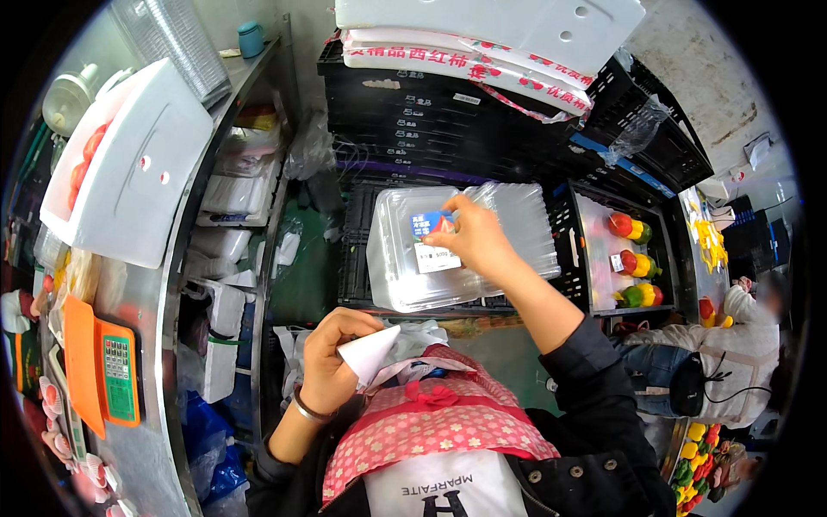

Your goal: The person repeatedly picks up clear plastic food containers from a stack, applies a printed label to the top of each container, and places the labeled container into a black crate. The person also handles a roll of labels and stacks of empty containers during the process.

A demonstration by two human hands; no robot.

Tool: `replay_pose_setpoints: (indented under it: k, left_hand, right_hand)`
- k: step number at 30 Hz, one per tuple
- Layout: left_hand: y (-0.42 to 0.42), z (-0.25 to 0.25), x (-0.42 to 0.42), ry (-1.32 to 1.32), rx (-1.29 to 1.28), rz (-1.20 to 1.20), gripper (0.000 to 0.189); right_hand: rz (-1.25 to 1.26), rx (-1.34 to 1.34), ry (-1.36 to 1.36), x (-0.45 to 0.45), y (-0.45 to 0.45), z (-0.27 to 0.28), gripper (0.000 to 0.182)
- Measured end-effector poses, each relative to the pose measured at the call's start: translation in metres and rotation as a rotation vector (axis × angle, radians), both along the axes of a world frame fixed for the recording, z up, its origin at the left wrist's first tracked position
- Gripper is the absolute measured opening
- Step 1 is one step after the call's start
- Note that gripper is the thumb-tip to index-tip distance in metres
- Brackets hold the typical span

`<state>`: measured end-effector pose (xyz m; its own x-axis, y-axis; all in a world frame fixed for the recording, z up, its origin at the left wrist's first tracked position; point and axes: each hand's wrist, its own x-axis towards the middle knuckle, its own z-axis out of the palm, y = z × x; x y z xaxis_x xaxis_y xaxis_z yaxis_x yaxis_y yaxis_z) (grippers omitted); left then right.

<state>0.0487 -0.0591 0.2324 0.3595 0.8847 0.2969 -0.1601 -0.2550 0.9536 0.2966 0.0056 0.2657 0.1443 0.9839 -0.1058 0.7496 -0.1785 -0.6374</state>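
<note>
My left hand holds a folded piece of white paper close to my apron. To its upper right, my right hand touches a printed label on a clear plastic box. The thumb and forefinger lie spread over the label's right part; I cannot tell whether they grip it. Blue, red and white show on the label. Against the box's right side lies a stack of nested clear plastic trays. Both the box and the stack rest on a black plastic crate.
Black crates topped with white foam boxes rise behind. A crate at right holds packed bell peppers. On the left metal counter stand an orange scale and a foam box of tomatoes. Another person works at right.
</note>
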Motion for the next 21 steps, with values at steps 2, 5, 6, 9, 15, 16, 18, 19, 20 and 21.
replay_pose_setpoints:
  k: [2, 5, 6, 9, 15, 16, 18, 19, 20, 21]
  left_hand:
    - [-0.007, 0.015, 0.008, -0.125, -0.183, 0.046, 0.016]
    - [0.003, 0.022, 0.003, 0.125, 0.143, 0.097, 0.020]
    - [0.005, 0.025, -0.002, 0.188, 0.243, 0.088, 0.023]
    - [0.008, 0.035, 0.007, 0.235, 0.282, 0.021, 0.026]
    - [0.013, 0.046, 0.054, 0.120, 0.143, -0.091, 0.022]
    - [0.014, 0.049, 0.061, 0.146, 0.125, -0.076, 0.022]
    - [0.015, 0.052, 0.077, 0.143, 0.050, -0.007, 0.023]
    - [0.017, 0.051, 0.080, 0.207, 0.118, 0.007, 0.023]
    - [0.021, 0.050, 0.079, 0.273, 0.184, 0.025, 0.024]
    - [0.024, 0.048, 0.080, 0.328, 0.249, 0.032, 0.024]
  right_hand:
    - [0.017, 0.019, -0.361, -0.008, -0.012, 0.004, 0.069]
    - [-0.086, 0.097, -0.645, -0.007, -0.035, 0.035, 0.100]
    - [-0.141, 0.254, -0.771, 0.011, -0.046, 0.032, 0.104]
    - [-0.291, 0.127, -0.662, 0.058, -0.069, 0.018, 0.107]
    - [-0.192, 0.194, -0.520, 0.061, -0.081, 0.018, 0.080]
    - [-0.181, 0.201, -0.507, 0.062, -0.083, 0.021, 0.078]
    - [-0.198, 0.271, -0.415, 0.074, -0.083, 0.038, 0.075]
    - [-0.224, 0.335, -0.337, 0.088, -0.082, 0.050, 0.074]
    - [-0.253, 0.444, -0.299, 0.103, -0.079, 0.063, 0.072]
    - [-0.307, 0.551, -0.207, 0.128, -0.074, 0.067, 0.071]
